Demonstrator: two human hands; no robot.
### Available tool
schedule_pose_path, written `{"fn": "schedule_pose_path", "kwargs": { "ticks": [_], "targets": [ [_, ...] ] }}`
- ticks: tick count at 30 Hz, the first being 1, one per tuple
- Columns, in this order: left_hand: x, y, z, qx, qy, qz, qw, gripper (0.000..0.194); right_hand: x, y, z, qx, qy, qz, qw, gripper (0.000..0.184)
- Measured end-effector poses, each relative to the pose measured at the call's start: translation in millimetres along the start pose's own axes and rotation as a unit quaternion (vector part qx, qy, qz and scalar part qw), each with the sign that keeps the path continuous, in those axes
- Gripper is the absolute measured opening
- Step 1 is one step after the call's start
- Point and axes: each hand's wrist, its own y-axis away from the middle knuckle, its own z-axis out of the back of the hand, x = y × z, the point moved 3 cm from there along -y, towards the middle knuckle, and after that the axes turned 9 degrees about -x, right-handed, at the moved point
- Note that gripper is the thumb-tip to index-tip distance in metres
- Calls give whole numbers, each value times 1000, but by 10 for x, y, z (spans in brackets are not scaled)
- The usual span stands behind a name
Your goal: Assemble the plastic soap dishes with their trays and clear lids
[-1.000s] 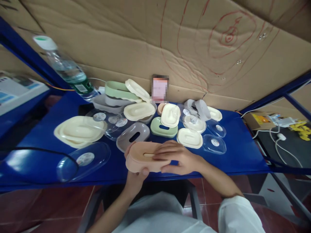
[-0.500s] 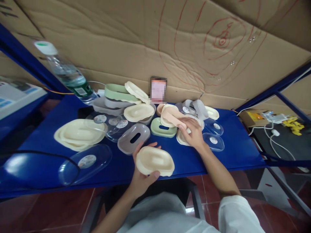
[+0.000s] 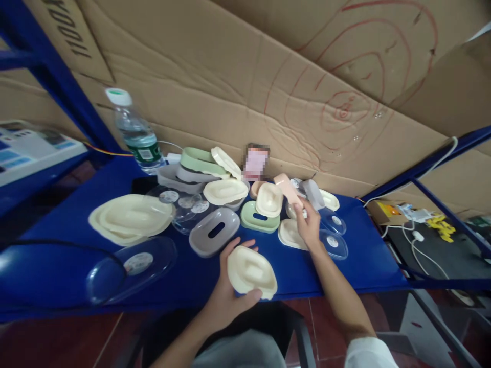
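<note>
My left hand (image 3: 233, 286) grips a cream oval plastic dish (image 3: 252, 272) with a raised middle, thumb on its near rim, close to the table's front edge. My right hand (image 3: 308, 220) pinches a pale pink plastic piece (image 3: 287, 188) by its near end, side-on, above the right part of the pile. Just left of it lies a cream dish (image 3: 269, 200), partly over a green slotted tray (image 3: 255, 223). Beneath my right hand is another cream dish (image 3: 290, 232). A grey slotted tray (image 3: 226, 227) rests beyond my left fingertips.
Clear lids (image 3: 153, 276) lie at the left and right. Stacked cream dishes (image 3: 130, 217) sit left on the blue table (image 3: 368, 255). Behind stand a water bottle (image 3: 141, 138), green and grey frames (image 3: 199, 159) and a blurred-out upright item (image 3: 256, 162). A black cable (image 3: 65, 244) crosses the left.
My right hand has lifted the pink piece away from the cream dish and turned it steeper. My left hand still holds its dish, now tilted more. The camera view has shifted.
</note>
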Motion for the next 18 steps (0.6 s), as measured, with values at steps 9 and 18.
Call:
{"fn": "schedule_pose_path", "kwargs": {
  "ticks": [9, 18],
  "targets": [
    [-22, 24, -2, 17, -30, -14, 999, 97, -267, -491, 57, 46, 275, 137, 951, 33],
    [-21, 6, -2, 29, -31, -33, 999, 98, -215, -334, -140, 51, 290, 141, 945, 33]
  ]
}}
